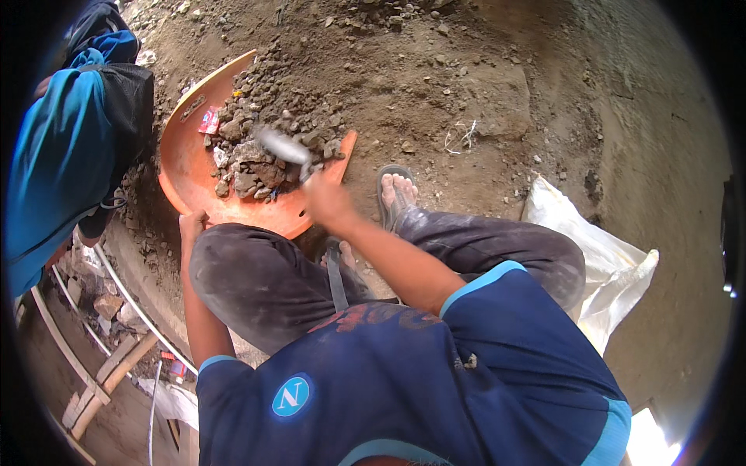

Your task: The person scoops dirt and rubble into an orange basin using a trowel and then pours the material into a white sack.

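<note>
An orange plastic pan (pixel 180 147) lies tilted on the dirt ahead of me, partly filled with stones and loose soil. My left hand (pixel 193 224) is closed round its near left rim. In my right hand (pixel 326 203) is the handle of a trowel, whose grey blade (pixel 284 146) is smeared by motion above the rubble (pixel 252 167). Next to the stones inside the pan is a scrap of red wrapper (pixel 209 120). The trowel's grip is mostly hidden by my fingers.
A person in blue clothing (pixel 62 155) is close at the left. White sacking (pixel 594 264) lies right of my knee. Beyond the pan spread dirt and small stones (pixel 396 19). Wooden pieces (pixel 109 388) and pale rods sit at the lower left. White string (pixel 461 138) lies on the ground.
</note>
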Demonstrator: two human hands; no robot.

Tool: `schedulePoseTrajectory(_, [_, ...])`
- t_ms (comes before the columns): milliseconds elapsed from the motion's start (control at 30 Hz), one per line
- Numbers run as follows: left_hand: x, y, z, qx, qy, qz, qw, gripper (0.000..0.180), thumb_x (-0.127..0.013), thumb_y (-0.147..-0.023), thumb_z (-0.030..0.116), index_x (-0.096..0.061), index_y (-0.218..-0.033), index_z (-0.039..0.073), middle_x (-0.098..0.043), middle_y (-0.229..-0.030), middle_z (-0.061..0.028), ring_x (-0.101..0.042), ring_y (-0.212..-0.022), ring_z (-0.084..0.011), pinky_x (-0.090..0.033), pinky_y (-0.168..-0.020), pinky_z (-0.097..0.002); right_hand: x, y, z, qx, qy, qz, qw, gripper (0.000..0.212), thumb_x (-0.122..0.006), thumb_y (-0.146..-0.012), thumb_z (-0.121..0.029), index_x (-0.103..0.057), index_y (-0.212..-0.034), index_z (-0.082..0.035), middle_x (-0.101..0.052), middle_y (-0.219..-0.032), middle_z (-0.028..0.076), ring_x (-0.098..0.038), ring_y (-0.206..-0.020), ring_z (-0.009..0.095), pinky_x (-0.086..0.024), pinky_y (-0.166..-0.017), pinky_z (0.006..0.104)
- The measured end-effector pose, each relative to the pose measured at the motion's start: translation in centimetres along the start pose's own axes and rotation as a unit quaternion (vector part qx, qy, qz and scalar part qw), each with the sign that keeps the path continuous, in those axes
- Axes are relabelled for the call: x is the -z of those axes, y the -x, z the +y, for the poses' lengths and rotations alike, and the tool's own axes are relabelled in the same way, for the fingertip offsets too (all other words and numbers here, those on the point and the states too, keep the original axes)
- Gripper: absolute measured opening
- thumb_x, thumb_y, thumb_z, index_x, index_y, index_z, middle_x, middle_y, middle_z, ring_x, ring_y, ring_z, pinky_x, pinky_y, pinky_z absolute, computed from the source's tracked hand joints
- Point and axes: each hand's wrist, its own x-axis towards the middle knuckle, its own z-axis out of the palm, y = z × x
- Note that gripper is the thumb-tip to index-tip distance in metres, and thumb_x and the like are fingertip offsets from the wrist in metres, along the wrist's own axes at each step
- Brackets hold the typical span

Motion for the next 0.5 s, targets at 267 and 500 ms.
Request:
schedulePoseTrajectory(267, [1.1,1.2,2.5,-0.106,-0.235,-0.026,0.966,0.025,-0.069,-0.062,0.014,-0.05,-0.062,-0.002,-0.034,-0.051,-0.014,-0.037,-0.049,-0.0116,-0.037,-0.046,-0.0314,3.2,-1.5,3.3,-0.147,-0.123,0.234,0.953,0.032,-0.06,-0.082,-0.029,-0.05,-0.096,-0.002,-0.063,-0.086,0.026,-0.062,-0.076,0.043,-0.049,-0.066,0.0494])
schedulePoseTrajectory(500, [0.3,0.2,1.2,-0.103,-0.193,-0.031,0.975,0.032,-0.07,-0.062,0.02,-0.046,-0.061,-0.002,-0.032,-0.052,-0.0137,-0.036,-0.049,-0.0114,-0.035,-0.045,-0.0312,1.9,-2.1,9.1,-0.425,-0.44,0.292,0.735,0.042,-0.055,-0.08,-0.014,-0.048,-0.111,0.013,-0.062,-0.098,0.025,-0.064,-0.077,0.031,-0.05,-0.067,0.0392])
